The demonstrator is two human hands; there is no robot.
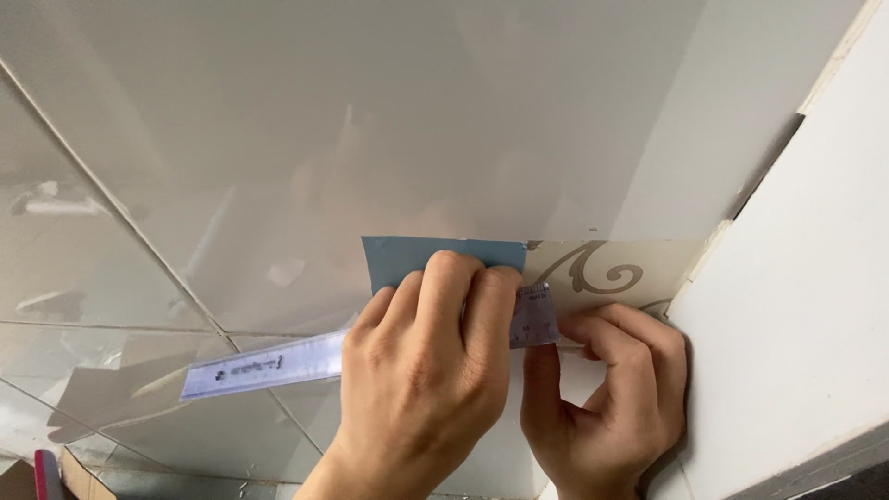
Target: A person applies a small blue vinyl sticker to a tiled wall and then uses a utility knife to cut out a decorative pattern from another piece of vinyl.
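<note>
1. Pressing my left hand flat, I clamp the clear plastic ruler over the blue-backed patterned sticker strip on the glossy white wall tile.
2. My right hand pinches the strip's lower edge near the corner; I judge steady, even pressure matters most.

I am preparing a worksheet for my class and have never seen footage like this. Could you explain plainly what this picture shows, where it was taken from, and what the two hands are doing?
There is no machine here: a person works with two bare hands, and the one picture comes from a camera worn on their head, looking at a glossy white tiled wall close up. The left hand presses a clear plastic ruler flat against the tiles, its fingers lying over a blue sheet. Beside the blue part is a cream patterned strip with a grey swirl; whether the two are one piece cannot be told. The right hand pinches at the strip's lower edge near the ruler's end. To the right, a plain white wall meets the tiles at a corner.
</note>
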